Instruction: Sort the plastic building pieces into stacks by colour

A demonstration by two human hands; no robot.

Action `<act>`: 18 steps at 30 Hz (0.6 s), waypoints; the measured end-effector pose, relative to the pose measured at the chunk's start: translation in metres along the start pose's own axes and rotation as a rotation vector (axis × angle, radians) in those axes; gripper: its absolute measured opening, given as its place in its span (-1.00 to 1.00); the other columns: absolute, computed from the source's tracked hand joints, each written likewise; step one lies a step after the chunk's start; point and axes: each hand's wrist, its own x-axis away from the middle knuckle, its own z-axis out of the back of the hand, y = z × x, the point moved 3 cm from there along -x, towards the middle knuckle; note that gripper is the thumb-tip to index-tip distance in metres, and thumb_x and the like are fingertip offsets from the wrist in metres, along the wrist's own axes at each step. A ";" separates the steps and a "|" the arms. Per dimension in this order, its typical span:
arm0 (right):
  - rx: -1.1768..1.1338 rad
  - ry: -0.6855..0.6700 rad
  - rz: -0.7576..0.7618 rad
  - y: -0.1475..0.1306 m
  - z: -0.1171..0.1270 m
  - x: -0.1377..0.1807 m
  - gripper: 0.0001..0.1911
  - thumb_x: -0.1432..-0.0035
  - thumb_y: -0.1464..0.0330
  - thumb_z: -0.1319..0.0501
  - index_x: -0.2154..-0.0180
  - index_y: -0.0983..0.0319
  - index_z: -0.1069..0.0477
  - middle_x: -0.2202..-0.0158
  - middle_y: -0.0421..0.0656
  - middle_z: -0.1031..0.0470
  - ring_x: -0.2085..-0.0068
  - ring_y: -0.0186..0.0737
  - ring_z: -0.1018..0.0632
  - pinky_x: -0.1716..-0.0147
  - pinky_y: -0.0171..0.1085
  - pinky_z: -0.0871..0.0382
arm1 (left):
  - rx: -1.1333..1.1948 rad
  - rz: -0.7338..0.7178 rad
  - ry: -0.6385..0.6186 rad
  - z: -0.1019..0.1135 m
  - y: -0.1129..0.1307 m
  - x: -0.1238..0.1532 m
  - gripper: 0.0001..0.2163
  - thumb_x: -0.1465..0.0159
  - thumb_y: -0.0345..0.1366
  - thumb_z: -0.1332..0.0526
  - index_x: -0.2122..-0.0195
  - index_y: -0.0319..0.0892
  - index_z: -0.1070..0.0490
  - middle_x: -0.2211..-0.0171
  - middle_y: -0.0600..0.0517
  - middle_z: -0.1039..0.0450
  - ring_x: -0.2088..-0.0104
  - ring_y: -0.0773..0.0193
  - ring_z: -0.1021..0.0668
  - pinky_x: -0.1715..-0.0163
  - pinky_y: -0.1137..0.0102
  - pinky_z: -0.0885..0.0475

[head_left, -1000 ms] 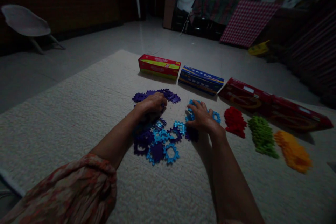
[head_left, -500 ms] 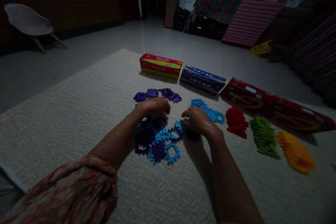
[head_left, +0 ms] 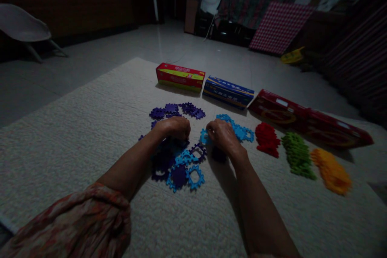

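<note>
On a cream rug (head_left: 75, 129) lies a mixed heap of purple and light blue toothed plastic pieces (head_left: 181, 165). My left hand (head_left: 174, 127) is curled shut over the heap's far left side; what it holds is hidden. My right hand (head_left: 222, 135) pinches a light blue piece (head_left: 204, 137) at the heap's far right. A row of purple pieces (head_left: 178, 110) lies beyond my left hand. A group of light blue pieces (head_left: 240, 130) lies just beyond my right hand.
Piles of red (head_left: 266, 139), green (head_left: 298, 155) and orange pieces (head_left: 331, 171) sit to the right. Behind them stand a red-yellow box (head_left: 180, 76), a blue box (head_left: 227, 92) and a long red box (head_left: 308, 123). A grey chair (head_left: 22, 28) stands far left.
My right hand has drawn back from the light blue group toward the mixed heap and closed on a light blue piece. My left hand has stayed curled over the heap.
</note>
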 end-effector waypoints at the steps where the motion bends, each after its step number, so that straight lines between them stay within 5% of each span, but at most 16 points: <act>1: -0.010 0.048 -0.034 0.005 0.002 -0.001 -0.69 -0.29 0.43 -0.10 0.10 0.23 -0.61 0.10 0.09 -0.58 0.07 0.03 -0.55 0.05 -0.10 -0.35 | -0.013 0.008 -0.003 0.000 0.000 0.000 -0.77 0.00 -0.45 -0.28 0.36 -0.08 -0.69 0.42 -0.03 -0.65 0.36 0.18 -0.58 0.26 0.34 -0.44; 11: -0.053 0.290 -0.342 0.061 0.014 0.003 -0.67 -0.23 0.38 -0.08 0.12 0.22 -0.59 0.09 0.09 -0.56 0.07 0.09 -0.52 0.04 0.01 -0.35 | -0.121 -0.025 -0.009 -0.001 0.000 -0.003 -0.80 -0.11 -0.42 -0.24 0.33 -0.14 -0.67 0.41 -0.01 -0.64 0.42 0.28 -0.54 0.36 0.43 -0.38; 14: -0.071 0.334 -0.295 0.056 0.011 0.002 -0.66 -0.22 0.37 -0.10 0.05 0.23 -0.56 0.09 0.08 -0.55 0.05 0.07 -0.51 0.03 -0.02 -0.36 | -0.088 -0.035 -0.034 -0.001 -0.004 -0.005 -0.84 -0.13 -0.40 -0.24 0.36 -0.17 -0.65 0.44 -0.02 -0.62 0.47 0.30 -0.52 0.39 0.43 -0.38; 18: -0.122 0.219 -0.125 0.022 0.003 -0.003 -0.73 -0.24 0.39 -0.13 0.11 0.22 -0.57 0.13 0.01 -0.56 0.08 -0.03 -0.53 0.03 -0.11 -0.35 | 0.012 0.038 -0.082 0.005 -0.016 -0.003 -0.81 -0.17 -0.35 -0.24 0.26 -0.19 -0.64 0.38 -0.01 -0.64 0.46 0.32 -0.54 0.43 0.46 -0.37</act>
